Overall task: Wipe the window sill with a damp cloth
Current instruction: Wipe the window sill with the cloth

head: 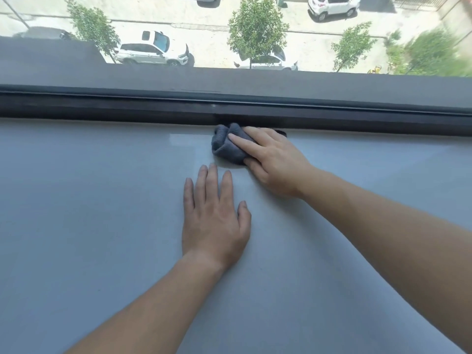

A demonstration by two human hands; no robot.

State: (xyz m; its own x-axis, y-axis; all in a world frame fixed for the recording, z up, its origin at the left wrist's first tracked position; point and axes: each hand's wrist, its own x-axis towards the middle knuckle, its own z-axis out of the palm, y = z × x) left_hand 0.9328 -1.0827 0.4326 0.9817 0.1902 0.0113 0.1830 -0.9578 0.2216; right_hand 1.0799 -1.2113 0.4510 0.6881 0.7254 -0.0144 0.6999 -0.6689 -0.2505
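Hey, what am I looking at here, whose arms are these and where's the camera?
There is no machine here: a person is working bare-handed, filmed by one wide-angle camera worn on the head, looking forward and down. The left hand lies flat, fingers straight, on the smooth pale grey window sill. The right hand holds a bunched dark blue-grey cloth at the sill's far edge, by the dark window frame, forefinger laid on top. Outside, parked white cars and trees show below.

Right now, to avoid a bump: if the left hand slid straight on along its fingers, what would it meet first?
Most likely the cloth, held by the right hand just ahead of the left hand; beyond it, the window frame.
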